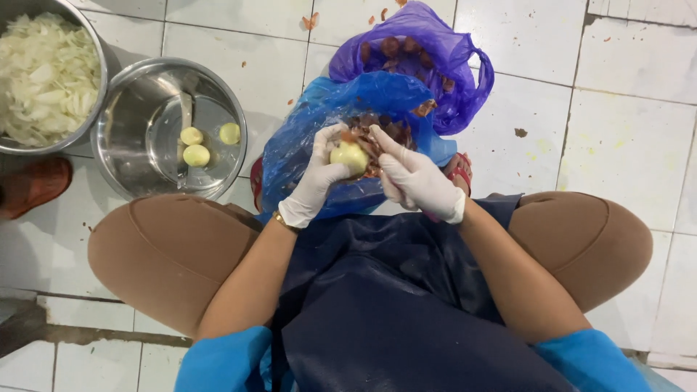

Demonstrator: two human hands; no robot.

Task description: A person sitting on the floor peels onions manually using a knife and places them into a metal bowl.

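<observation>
My left hand (317, 176), in a white glove, grips a pale yellow peeled onion (351, 156) over an open blue plastic bag (312, 131) that holds brown onion skins. My right hand (414, 176), also in a white glove, touches the onion's right side with its fingers extended. Both hands are in front of my knees, above a dark blue apron (385, 290). Whether the right hand holds a tool is hidden.
A steel bowl (138, 94) with water and three peeled onions (196, 154) stands at the left. A larger bowl (93, 65) of sliced white onion sits at the far left. A purple bag (435, 43) with unpeeled onions lies behind the blue one. The floor is white tile.
</observation>
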